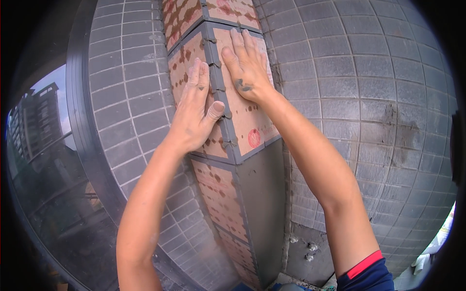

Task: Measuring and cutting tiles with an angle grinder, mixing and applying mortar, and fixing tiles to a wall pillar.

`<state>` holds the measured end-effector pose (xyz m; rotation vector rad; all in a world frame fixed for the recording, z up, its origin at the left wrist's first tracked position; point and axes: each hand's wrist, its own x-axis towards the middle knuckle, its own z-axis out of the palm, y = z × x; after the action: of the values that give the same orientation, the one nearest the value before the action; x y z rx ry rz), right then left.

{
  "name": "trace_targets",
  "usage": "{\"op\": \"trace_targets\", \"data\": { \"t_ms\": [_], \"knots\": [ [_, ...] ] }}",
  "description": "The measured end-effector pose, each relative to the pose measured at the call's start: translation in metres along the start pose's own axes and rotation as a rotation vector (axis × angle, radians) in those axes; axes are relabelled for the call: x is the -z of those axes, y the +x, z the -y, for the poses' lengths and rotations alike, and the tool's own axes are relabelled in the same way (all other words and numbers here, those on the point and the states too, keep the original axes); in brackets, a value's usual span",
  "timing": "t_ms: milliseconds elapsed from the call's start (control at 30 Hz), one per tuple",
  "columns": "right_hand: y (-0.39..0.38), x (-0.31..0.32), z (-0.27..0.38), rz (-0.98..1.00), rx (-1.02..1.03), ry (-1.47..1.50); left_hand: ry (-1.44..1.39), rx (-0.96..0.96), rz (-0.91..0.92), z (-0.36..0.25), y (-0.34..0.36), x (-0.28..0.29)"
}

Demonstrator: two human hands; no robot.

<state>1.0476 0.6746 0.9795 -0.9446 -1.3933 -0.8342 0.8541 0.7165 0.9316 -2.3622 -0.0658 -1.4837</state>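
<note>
A square column (264, 189) is faced with paper-backed tan tiles with dark blotches and grey edging along the corner. My left hand (193, 114) lies with straight fingers against the tile on the column's left face (182, 63), thumb out near the corner. My right hand (245, 68) is spread flat on the tile on the right face (250, 123), fingers pointing up, with a grey smear on its skin. Below the right-hand tile, that face is bare grey mortar; the left face continues down in more tan tiles (213, 184).
Walls of grey square tiles flank the column on the left (116, 77) and right (340, 77). At the far left a dark-framed window (39, 160) shows a tall building outside. Small pale lumps (310, 250) sit on the grey surface low at the right.
</note>
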Motion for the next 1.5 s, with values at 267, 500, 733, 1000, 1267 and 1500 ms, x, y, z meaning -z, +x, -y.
{"op": "trace_targets", "data": {
  "t_ms": [267,500,733,1000,1267,1500],
  "knots": [
    [0.001,-0.002,-0.004,-0.026,0.008,-0.004,-0.023,0.093,0.076,-0.014,0.002,0.001],
    [-0.001,0.002,-0.007,-0.032,0.018,0.021,0.057,0.135,0.048,-0.030,0.004,-0.006],
    [-0.043,0.009,-0.005,-0.016,-0.058,0.074,0.083,0.162,0.058,-0.030,0.004,-0.004],
    [-0.130,0.002,-0.005,-0.018,-0.190,0.031,0.120,0.160,0.051,-0.033,0.008,-0.005],
    [-0.127,0.000,-0.007,-0.018,-0.176,0.026,0.079,0.159,0.030,-0.033,0.006,-0.007],
    [-0.128,0.001,-0.008,-0.023,-0.177,0.008,0.058,0.144,0.020,-0.032,0.004,-0.009]
  ]
}}
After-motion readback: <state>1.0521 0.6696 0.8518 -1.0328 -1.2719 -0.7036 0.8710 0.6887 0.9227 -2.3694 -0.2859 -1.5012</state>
